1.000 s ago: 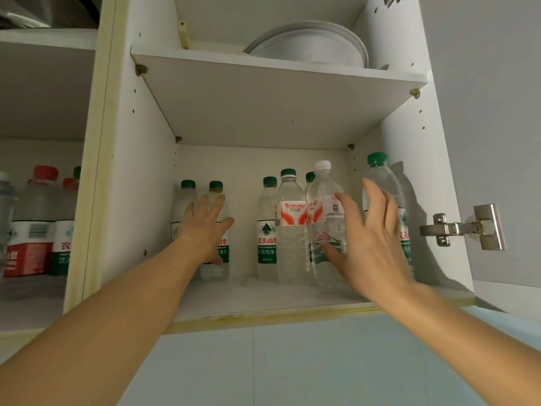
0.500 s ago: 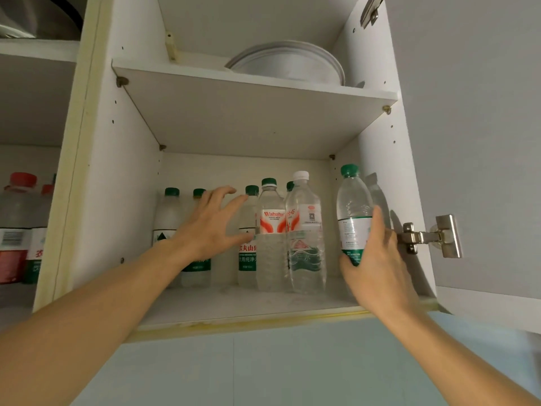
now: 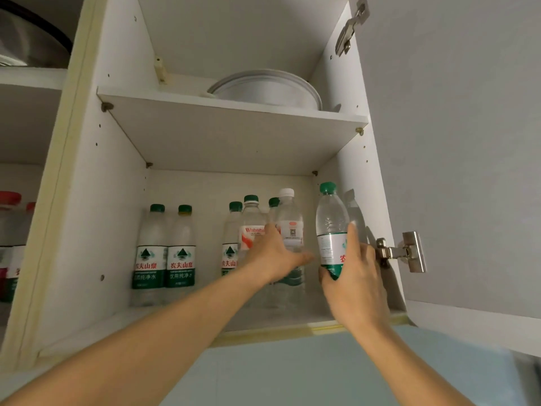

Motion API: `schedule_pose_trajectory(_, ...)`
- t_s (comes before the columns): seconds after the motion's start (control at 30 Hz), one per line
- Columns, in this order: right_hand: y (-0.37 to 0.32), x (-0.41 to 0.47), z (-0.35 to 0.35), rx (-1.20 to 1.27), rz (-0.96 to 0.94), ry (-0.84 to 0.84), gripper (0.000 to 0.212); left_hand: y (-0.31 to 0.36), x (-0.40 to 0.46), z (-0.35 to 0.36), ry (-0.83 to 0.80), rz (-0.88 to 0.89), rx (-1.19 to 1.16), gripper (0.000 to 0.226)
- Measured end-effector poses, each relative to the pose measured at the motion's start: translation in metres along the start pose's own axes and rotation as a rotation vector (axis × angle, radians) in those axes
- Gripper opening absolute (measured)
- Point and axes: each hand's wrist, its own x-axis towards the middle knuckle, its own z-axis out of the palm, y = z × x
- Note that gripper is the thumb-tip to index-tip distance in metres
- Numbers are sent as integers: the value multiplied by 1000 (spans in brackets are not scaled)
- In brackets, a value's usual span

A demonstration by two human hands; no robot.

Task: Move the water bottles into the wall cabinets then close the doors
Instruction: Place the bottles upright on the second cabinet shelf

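Far left, at nine o'clock: red-capped bottles [image 3: 10,247] in the neighbouring cabinet bay, cut off by the frame edge. Above them, at ten o'clock, a shiny metal bowl [image 3: 26,39] on the upper shelf.

Inside the open wall cabinet [image 3: 87,200], on its bottom shelf at about eight o'clock: two green-capped bottles [image 3: 165,256] upright and side by side, labels touching. Further right, near centre: a cluster of upright bottles, among them a red-labelled bottle [image 3: 252,230] and, just beside it at its three o'clock, a white-capped bottle [image 3: 289,227], with more green caps behind.

Left hand [image 3: 275,256] reaching in from seven o'clock, laid against the front of that cluster; fingers stretched toward three o'clock and somewhat blurred, so cannot tell whether wrapped round anything or merely touching.

On the upper shelf, at twelve o'clock: a stack of white plates [image 3: 266,89].

Right of the cluster, at three o'clock from it: a green-capped water bottle [image 3: 332,230] upright, close to the right cabinet wall, gripped low on its label by the right hand [image 3: 354,276], thumb on the near-left side, fingers curled round the right. Whether its base touches the shelf cannot be told.

Far right: open grey door [image 3: 453,142], metal hinge [image 3: 401,252] at three o'clock, another hinge [image 3: 351,27] at one o'clock.
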Motion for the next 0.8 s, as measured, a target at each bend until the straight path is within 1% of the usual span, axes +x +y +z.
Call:
schedule_pose_trajectory(0.07, 2, 1, 0, 9, 6, -11, 102, 1, 3, 11, 21, -34, 6, 75)
schedule_pose_trajectory(0.13, 1, 1, 0, 25, 14, -3, 103, 1, 6, 17, 5, -47, 25, 70)
schedule_pose_trajectory(0.27, 1, 1, 0, 10, 9, 25, 102, 8, 9, 16, -103, -52, -36, 64)
schedule_pose_trajectory(0.37, 1, 0, 1, -34, 12, 63, 98, 9, 10, 17, -194, -4, -118, 63)
schedule_pose_trajectory(0.47, 0, -1, 2, -90, 19, 93, 95, 10, 10, 19, -224, 13, -165, 65)
schedule_pose_trajectory(0.53, -1, -1, 3, -100, 15, 98, 94, 11, 10, 23, -191, 27, -182, 66)
schedule_pose_trajectory(0.63, -2, -1, 0, -98, 23, 102, 93, 12, 5, 31, -104, 56, -155, 62)
schedule_pose_trajectory(0.73, -3, -3, -1, -75, 10, 99, 94, 12, 3, 23, -45, 101, -38, 55)
schedule_pose_trajectory(0.8, -4, -4, -2, -67, -1, 97, 91, 11, 2, 7, 87, 142, 70, 56)
